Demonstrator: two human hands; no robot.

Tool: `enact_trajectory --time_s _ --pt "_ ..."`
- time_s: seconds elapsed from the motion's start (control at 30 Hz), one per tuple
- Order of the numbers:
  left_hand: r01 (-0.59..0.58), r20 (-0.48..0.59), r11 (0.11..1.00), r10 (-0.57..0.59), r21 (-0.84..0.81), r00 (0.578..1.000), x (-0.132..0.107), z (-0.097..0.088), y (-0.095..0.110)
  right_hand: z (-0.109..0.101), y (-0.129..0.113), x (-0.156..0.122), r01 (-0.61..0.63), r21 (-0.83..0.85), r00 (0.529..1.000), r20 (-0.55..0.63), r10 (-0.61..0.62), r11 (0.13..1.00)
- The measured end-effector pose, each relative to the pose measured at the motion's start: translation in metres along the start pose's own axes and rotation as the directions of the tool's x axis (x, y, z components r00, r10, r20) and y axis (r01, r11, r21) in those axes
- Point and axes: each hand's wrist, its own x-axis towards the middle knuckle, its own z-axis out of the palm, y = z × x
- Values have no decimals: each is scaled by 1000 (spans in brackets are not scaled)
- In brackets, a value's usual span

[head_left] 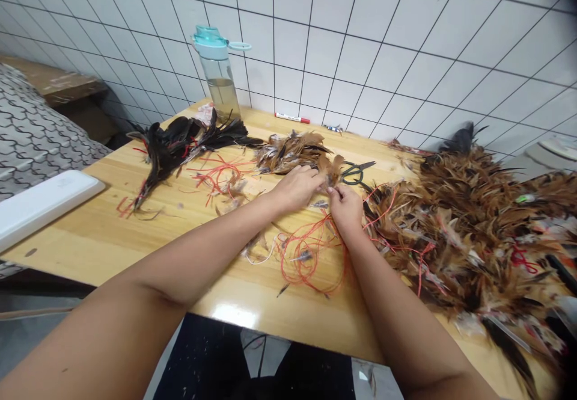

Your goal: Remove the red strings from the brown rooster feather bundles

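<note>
Fingers partly hide the brown tuft; the left edge crops a white slab.

Legible text: none. Red-capped marker, located at the wall-side edge of the tabletop: small dark print on the white barrel; characters too small to read. White-and-blue item, located just to the right of the marker: dark marks on the surface; whether these are lettering cannot be determined.
</note>
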Motion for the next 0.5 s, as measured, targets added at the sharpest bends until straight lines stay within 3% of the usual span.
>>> enact_trajectory --time_s 0.3,0.5 --pt "-44 -79 997 49 61 996 -1 -2 1 6 4 2 19 88 997 77 -26 996" --pt "63 -262 997 -75 -52 962 1 -12 4 4 6 5 -97 217 995 20 95 971"
